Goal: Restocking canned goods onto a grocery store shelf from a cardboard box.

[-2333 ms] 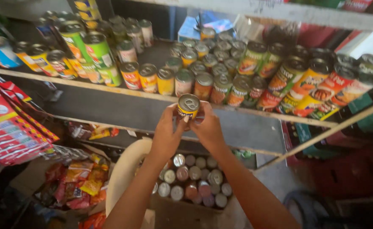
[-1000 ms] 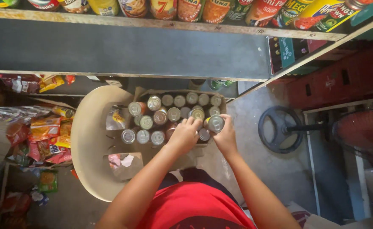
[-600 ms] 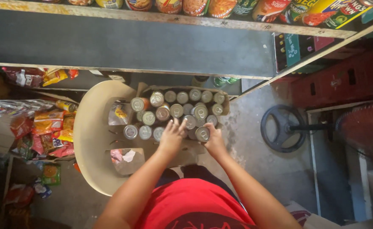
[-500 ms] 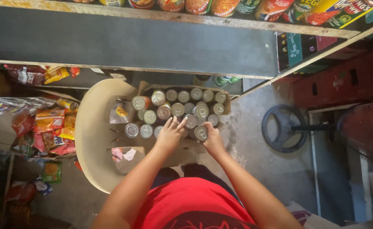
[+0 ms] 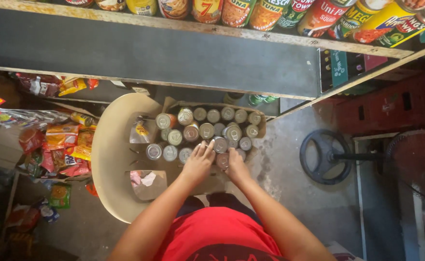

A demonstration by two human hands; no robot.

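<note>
Tinned cans (image 5: 200, 130) fill the box; left hand (image 5: 198, 162) and right hand (image 5: 234, 164) grip one can (image 5: 220, 145), lifting comes next.

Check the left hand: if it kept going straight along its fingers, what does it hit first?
Probably the silver-topped can right at the left hand's fingertips, in the cardboard box on the beige plastic chair. It may already touch it; depth is unclear from above.

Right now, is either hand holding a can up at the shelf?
No: both the left hand and the right hand are down on the cans in the cardboard box on the chair.
</note>
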